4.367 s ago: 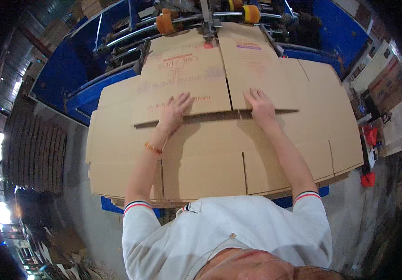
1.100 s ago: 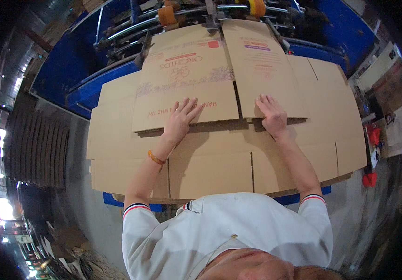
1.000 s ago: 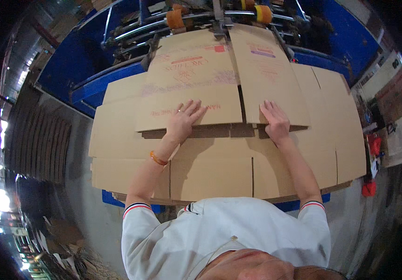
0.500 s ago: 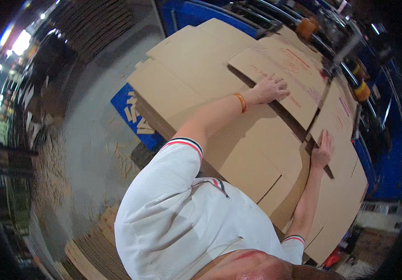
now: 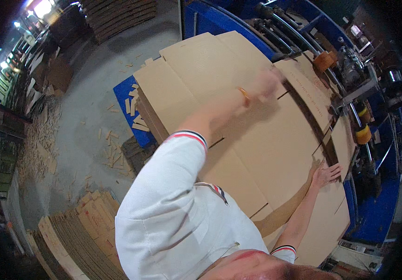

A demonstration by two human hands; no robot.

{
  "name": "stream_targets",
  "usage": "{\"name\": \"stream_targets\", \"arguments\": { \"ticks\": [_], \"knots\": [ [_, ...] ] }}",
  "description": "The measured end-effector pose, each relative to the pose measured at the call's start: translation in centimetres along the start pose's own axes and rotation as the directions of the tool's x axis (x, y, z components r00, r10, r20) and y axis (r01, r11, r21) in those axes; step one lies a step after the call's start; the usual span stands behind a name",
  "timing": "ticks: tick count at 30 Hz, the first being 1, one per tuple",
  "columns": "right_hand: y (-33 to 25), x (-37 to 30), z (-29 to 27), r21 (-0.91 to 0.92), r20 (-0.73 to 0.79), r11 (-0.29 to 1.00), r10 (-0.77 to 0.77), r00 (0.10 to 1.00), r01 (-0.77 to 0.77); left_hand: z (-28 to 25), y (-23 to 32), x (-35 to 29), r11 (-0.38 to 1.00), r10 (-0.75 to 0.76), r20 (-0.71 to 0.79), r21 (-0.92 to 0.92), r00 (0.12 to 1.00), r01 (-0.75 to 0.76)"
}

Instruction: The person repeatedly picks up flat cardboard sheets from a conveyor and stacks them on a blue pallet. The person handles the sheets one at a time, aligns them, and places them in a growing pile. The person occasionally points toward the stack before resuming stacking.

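Note:
A large brown cardboard sheet [image 5: 275, 144] with cut slots lies on top of a stack in front of me. Beyond it, a cardboard sheet with red print [image 5: 306, 86] sits partly under the machine's rollers, a dark gap between the two. My left hand [image 5: 270, 84], below an orange bracelet [image 5: 244, 95], is over the far edge of the near sheet; motion blur hides its fingers, and I cannot tell whether it touches. At the right, my right hand [image 5: 326, 176] rests by the sheet's edge near the gap, fingers stretched out and apart, holding nothing.
A blue machine with metal shafts, an orange roller [image 5: 325, 60] and a yellow roller [image 5: 363, 133] stands along the far right. Cardboard scraps [image 5: 112, 151] litter the grey floor at left, some on a blue plate [image 5: 125, 91]. Stacked cardboard [image 5: 79, 233] stands at lower left.
The printed sheet has slid away toward the rollers, baring more of the plain sheet. My left hand has moved a little farther out; my right hand has shifted nearer me, its fingers now spread.

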State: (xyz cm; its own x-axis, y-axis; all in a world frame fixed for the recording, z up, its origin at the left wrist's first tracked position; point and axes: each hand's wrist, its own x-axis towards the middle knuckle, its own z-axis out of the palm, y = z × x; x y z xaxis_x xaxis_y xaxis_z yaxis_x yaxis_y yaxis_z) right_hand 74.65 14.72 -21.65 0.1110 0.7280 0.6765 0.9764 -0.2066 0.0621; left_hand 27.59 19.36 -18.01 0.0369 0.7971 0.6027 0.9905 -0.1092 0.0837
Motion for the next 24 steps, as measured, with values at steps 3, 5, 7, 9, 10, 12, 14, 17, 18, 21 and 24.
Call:
{"name": "stream_targets", "arguments": {
  "ticks": [3,5,7,9,10,12,14,17,18,21,24],
  "knots": [
    [-1.6,0.0,-1.3,0.040,-0.022,0.998,-0.041,0.999,0.042,-2.5,-14.6,-4.1,0.784,-0.500,0.047,0.449,0.865,0.429],
    [-1.5,0.6,-0.6,0.065,-0.082,0.991,-0.110,0.991,0.115,-5.0,-24.3,-7.5,0.470,-0.772,0.066,0.727,0.632,0.500],
    [0.3,-0.4,-0.2,0.013,-0.127,0.990,-0.139,0.982,0.141,-9.7,-23.0,-8.1,0.525,-0.832,0.121,0.492,0.542,0.695],
    [-0.1,-0.3,0.2,0.047,-0.178,0.981,-0.176,0.968,0.188,-12.7,-24.5,-8.8,0.549,-0.834,0.267,0.503,0.484,0.668],
    [-0.1,-0.1,0.3,0.069,-0.198,0.977,-0.187,0.962,0.204,-13.1,-24.8,-8.7,0.546,-0.836,0.263,0.484,0.481,0.684],
    [0.0,-0.4,0.5,0.098,-0.189,0.974,-0.185,0.964,0.206,-14.2,-25.7,-8.9,0.572,-0.820,0.281,0.443,0.499,0.690],
    [0.0,-0.6,0.4,0.111,-0.142,0.978,-0.158,0.977,0.175,-16.2,-25.9,-9.0,0.628,-0.778,0.316,0.395,0.543,0.671],
    [-0.6,-0.5,-0.8,0.133,-0.142,0.967,-0.198,0.970,0.217,-17.8,-24.2,-8.2,0.680,-0.633,0.054,0.516,0.773,0.521],
    [-0.8,-0.7,-1.3,0.148,-0.136,0.962,-0.209,0.969,0.228,-18.5,-23.6,-7.9,0.698,-0.612,0.050,0.502,0.789,0.510],
    [-0.9,-2.4,-3.0,0.203,-0.107,0.949,-0.224,0.969,0.241,-24.1,-25.2,-6.0,0.834,-0.535,0.210,0.288,0.819,0.471],
    [1.2,-8.0,-7.7,0.234,-0.005,0.949,-0.215,0.977,0.210,-31.6,-25.9,-6.0,0.756,-0.336,0.594,-0.292,0.731,0.585]
  ]
}}
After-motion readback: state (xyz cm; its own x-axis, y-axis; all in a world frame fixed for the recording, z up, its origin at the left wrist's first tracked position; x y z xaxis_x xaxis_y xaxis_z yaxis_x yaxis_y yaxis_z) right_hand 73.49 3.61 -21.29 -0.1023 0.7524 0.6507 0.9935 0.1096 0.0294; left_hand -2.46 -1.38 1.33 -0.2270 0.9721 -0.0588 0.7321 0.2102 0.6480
